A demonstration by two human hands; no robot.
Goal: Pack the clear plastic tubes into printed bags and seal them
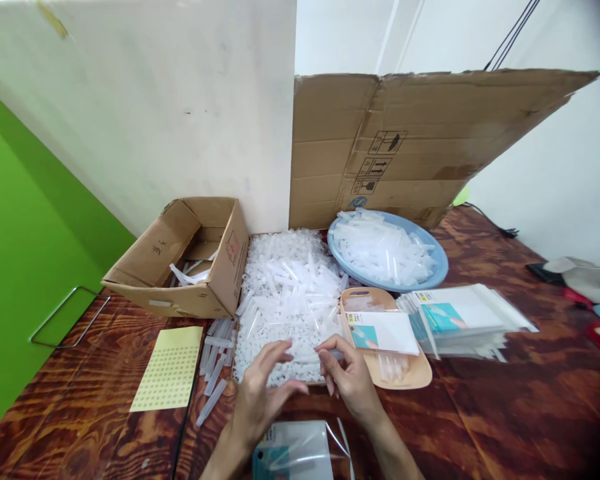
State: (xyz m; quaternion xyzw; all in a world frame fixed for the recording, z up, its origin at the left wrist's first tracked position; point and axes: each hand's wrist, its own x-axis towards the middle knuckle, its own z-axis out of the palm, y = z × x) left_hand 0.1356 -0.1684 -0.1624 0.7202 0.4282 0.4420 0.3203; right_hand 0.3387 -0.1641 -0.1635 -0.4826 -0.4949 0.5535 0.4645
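Note:
My left hand (pixel 263 387) is open, its thumb and fingers apart, over the front of a heap of small translucent plastic pieces (pixel 280 327). Facing it, my right hand (pixel 347 377) is closed in a pinch on what looks like a translucent plastic tube, mostly hidden by the fingers. Below both hands lies a clear plastic bag (pixel 300 450) with a white and teal card inside. Loose translucent tubes (pixel 213 400) are scattered left of the heap.
An open cardboard box (pixel 220 293) stands at the left, behind a yellow sticker sheet (pixel 167 367). A blue basin (pixel 443 267) of tubes is at the back right. In front are a peach tray (pixel 420 373) with a card on it and stacked bagged cards (pixel 460 320).

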